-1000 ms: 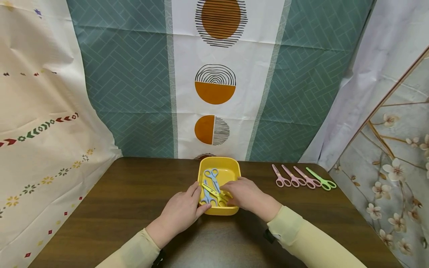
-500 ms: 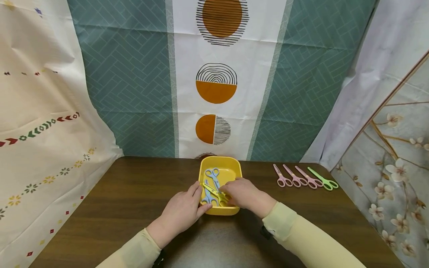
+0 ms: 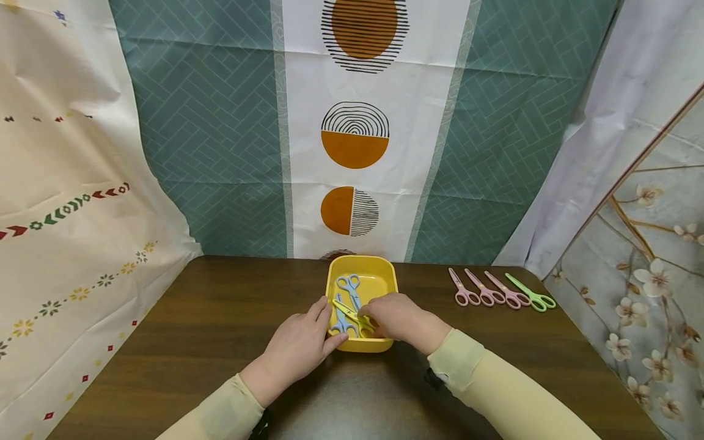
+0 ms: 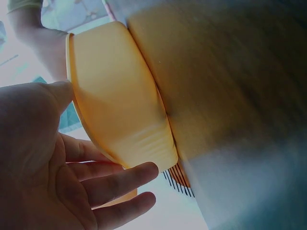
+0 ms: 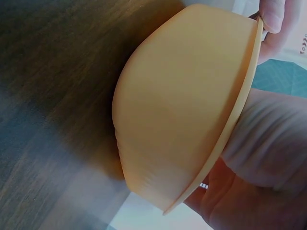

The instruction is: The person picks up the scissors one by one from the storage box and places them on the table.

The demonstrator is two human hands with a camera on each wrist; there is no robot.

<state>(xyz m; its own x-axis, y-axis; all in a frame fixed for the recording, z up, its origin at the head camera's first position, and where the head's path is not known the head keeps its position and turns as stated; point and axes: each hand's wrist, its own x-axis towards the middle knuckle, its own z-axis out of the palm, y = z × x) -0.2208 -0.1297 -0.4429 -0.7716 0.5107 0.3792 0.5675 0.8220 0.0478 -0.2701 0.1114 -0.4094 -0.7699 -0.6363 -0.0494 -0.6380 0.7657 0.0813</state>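
A yellow bin [image 3: 367,345] stands on the table with two pairs of light blue scissors [image 3: 348,287] and a pair of yellow scissors [image 3: 349,313] inside, the yellow ones overlapping the blue. My left hand [image 3: 297,348] holds the bin's near left corner, thumb at the front rim and fingers along the left side. In the left wrist view its fingers [image 4: 120,184] lie against the bin's outside. Over the bin's right rim reaches my right hand [image 3: 398,318], its fingers bent down at the yellow scissors' handles. Those fingertips are hidden, so I cannot tell whether they pinch the scissors.
To the right, three pink scissors [image 3: 491,297] and a pair of green scissors [image 3: 538,301] lie in a row on the dark wooden table [image 3: 236,311]. A patterned curtain [image 3: 236,153] hangs behind the table's far edge, with more cloth at both sides.
The right hand has shifted slightly at the yellow scissors, and their handles have moved a little under its fingers. The left hand and the bin keep their places.
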